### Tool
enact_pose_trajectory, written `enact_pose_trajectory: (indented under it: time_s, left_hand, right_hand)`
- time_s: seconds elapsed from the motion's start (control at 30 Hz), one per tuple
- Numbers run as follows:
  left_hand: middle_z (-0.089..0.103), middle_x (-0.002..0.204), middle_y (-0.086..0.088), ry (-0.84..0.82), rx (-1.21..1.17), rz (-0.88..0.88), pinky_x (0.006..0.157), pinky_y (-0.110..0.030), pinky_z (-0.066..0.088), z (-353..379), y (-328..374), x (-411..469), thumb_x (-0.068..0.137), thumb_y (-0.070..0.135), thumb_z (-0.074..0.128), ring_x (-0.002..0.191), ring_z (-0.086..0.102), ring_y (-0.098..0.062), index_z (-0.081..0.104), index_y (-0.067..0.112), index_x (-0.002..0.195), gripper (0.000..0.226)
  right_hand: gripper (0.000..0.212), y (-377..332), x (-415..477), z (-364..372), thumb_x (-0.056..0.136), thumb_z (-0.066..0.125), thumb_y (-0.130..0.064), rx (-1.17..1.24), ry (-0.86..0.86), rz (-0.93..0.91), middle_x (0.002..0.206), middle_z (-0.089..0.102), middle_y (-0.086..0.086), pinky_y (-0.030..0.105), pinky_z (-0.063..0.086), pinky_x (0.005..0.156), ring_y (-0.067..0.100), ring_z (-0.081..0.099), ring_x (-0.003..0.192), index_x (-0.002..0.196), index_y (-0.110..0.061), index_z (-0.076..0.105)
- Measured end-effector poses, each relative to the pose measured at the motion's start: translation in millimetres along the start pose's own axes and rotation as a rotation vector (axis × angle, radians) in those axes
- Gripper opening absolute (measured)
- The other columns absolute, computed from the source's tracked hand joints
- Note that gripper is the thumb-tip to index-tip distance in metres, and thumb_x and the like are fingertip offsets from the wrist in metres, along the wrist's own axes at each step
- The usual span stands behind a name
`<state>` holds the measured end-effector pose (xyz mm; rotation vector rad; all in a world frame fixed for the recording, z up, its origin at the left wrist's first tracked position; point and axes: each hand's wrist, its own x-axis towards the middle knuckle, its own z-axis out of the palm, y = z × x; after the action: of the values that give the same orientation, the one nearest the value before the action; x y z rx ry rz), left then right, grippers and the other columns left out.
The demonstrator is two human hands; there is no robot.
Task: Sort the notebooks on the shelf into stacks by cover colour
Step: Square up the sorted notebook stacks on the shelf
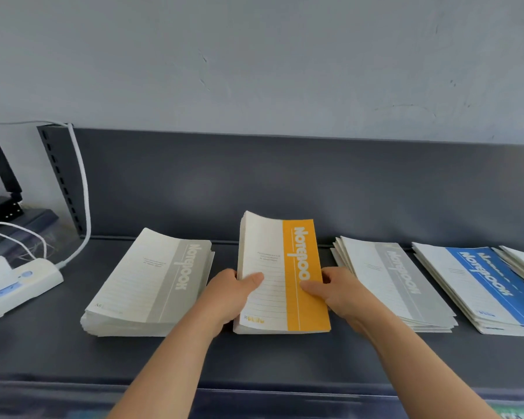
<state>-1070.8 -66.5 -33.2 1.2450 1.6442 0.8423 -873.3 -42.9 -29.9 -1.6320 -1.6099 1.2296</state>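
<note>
Both hands are gripping the orange notebook stack (280, 276) mid-shelf (254, 358): left hand (230, 294) and right hand (336, 290) pinching opposite edges, likely squaring it. Grey stacks (152, 282) are flanking it, apart by colour.

The near strip of the shelf (270, 358) lies bare from left to right in front of the stacks, as does the patch between the power strip (22, 282), with its cable (84, 189), and the left grey stack (146, 285). The gaps either side of the orange stack (270, 246) are filled by the left hand (227, 297) and right hand (342, 291) holding its edges, and the right grey stack (397, 282) and blue stack (478, 288) sit close together. At the far side only a narrow lane separates the stacks from the upright panel (254, 182); the room above them is open.
</note>
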Motion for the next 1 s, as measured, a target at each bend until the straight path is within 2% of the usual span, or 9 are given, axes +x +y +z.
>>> enact_pose_trajectory:
  time_s: [0.07, 0.3, 0.43, 0.53, 0.6, 0.73, 0.8, 0.9, 1.0]
  left_hand:
    - [0.067, 0.11, 0.003, 0.015, 0.036, -0.034, 0.06, -0.02, 0.044, 0.2, -0.9, 2.5, 0.093, 0.045, 0.053, 0.092, 0.063, -0.012, 0.057, 0.014, 0.12, 0.042]
    - [0.068, 0.105, 0.001, 0.046, 0.141, -0.09, 0.062, -0.023, 0.045, 1.2, -4.5, 12.4, 0.091, 0.049, 0.052, 0.087, 0.063, -0.012, 0.062, 0.011, 0.113, 0.045]
    - [0.069, 0.099, 0.002, 0.111, 0.16, -0.045, 0.079, -0.032, 0.055, 1.8, -8.8, 15.1, 0.088, 0.047, 0.057, 0.086, 0.066, -0.013, 0.064, 0.012, 0.105, 0.039]
    - [0.07, 0.093, 0.002, 0.142, 0.18, -0.031, 0.072, -0.03, 0.053, 2.6, -6.8, 13.9, 0.087, 0.046, 0.059, 0.08, 0.066, -0.012, 0.065, 0.011, 0.097, 0.037]
    - [0.069, 0.088, 0.001, 0.163, 0.212, -0.027, 0.06, -0.026, 0.05, 3.5, -4.0, 12.6, 0.086, 0.048, 0.058, 0.074, 0.064, -0.011, 0.064, 0.01, 0.09, 0.039]
    - [0.059, 0.078, -0.005, 0.288, 0.359, 0.004, 0.052, -0.024, 0.036, 3.3, 4.4, 8.3, 0.087, 0.051, 0.054, 0.065, 0.053, -0.012, 0.054, 0.008, 0.081, 0.044]
    - [0.056, 0.08, -0.008, 0.395, 0.44, 0.069, 0.055, -0.026, 0.036, 0.2, 10.0, 2.4, 0.088, 0.051, 0.052, 0.073, 0.056, -0.019, 0.055, 0.007, 0.086, 0.044]
    - [0.061, 0.109, -0.005, 0.553, 0.525, 0.218, 0.073, -0.026, 0.039, 8.6, 27.0, -12.4, 0.092, 0.046, 0.048, 0.103, 0.056, -0.021, 0.058, 0.009, 0.11, 0.042]
    - [0.051, 0.135, 0.0, 0.582, 0.546, 0.376, 0.091, -0.028, 0.041, 32.7, 48.2, -28.3, 0.096, 0.044, 0.043, 0.122, 0.046, -0.017, 0.049, 0.018, 0.132, 0.045]
  right_hand:
    - [0.027, 0.4, 3.8, 2.4, 0.09, 0.057, -0.038, -0.032, -0.003, 0.037, 0.106, 0.064, -0.005, 0.032, 0.05, 0.079, 0.014, 0.063, 0.09, 0.11, -0.02, 0.054]
    - [0.036, 2.5, 17.6, 6.6, 0.091, 0.054, -0.043, -0.179, -0.022, 0.118, 0.11, 0.063, -0.001, 0.031, 0.049, 0.079, 0.017, 0.063, 0.094, 0.116, -0.017, 0.053]
    - [0.037, 2.0, 22.6, 10.3, 0.091, 0.053, -0.044, -0.239, -0.015, 0.125, 0.111, 0.062, 0.001, 0.031, 0.05, 0.082, 0.019, 0.062, 0.095, 0.116, -0.016, 0.051]
    - [0.044, 4.6, 24.3, 12.9, 0.09, 0.051, -0.048, -0.335, 0.034, 0.137, 0.12, 0.055, 0.004, 0.033, 0.05, 0.086, 0.021, 0.059, 0.1, 0.121, -0.017, 0.048]
    - [0.052, 6.4, 22.5, 13.5, 0.088, 0.052, -0.051, -0.417, 0.088, 0.116, 0.127, 0.048, 0.006, 0.039, 0.05, 0.091, 0.023, 0.056, 0.104, 0.126, -0.017, 0.046]
    - [0.054, 4.5, 6.7, 7.8, 0.091, 0.05, -0.046, -0.5, 0.185, -0.083, 0.135, 0.044, 0.001, 0.032, 0.046, 0.092, 0.019, 0.052, 0.113, 0.138, -0.02, 0.038]
    - [0.055, 0.8, -1.8, 4.8, 0.093, 0.047, -0.044, -0.531, 0.23, -0.172, 0.141, 0.042, -0.003, 0.031, 0.043, 0.096, 0.017, 0.049, 0.119, 0.142, -0.022, 0.035]
    - [0.052, 1.5, -15.9, -10.0, 0.095, 0.046, -0.04, -0.549, 0.283, -0.289, 0.145, 0.041, -0.005, 0.028, 0.037, 0.101, 0.015, 0.044, 0.127, 0.142, -0.022, 0.036]
    - [0.047, 7.3, -28.1, -32.7, 0.095, 0.047, -0.036, -0.547, 0.347, -0.411, 0.143, 0.043, -0.006, 0.024, 0.031, 0.104, 0.012, 0.041, 0.13, 0.139, -0.021, 0.041]
